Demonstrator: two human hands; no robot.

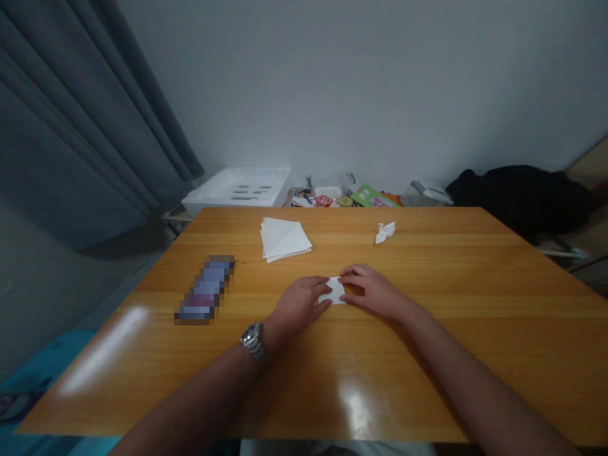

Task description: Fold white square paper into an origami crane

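Observation:
A small white piece of paper [336,291], apparently folded, lies on the wooden table in front of me. My left hand [299,305], with a metal watch [254,341] on its wrist, holds the paper's left side between thumb and fingers. From the right, my right hand [373,292] pinches the opposite side, fingertips at the upper and lower edges. The fingers partly cover the paper, so its exact fold cannot be seen. Beyond my left hand rests a stack of white paper sheets [285,239]. A white folded paper bird [385,232] sits farther back on the right.
A pixelated phone-like object [206,291] lies on the left of the table [451,278]. Past the far edge are a white plastic tray [237,187], a green packet [373,196] among clutter, and a black cloth-like heap [520,193]. A grey curtain [85,101] hangs at left.

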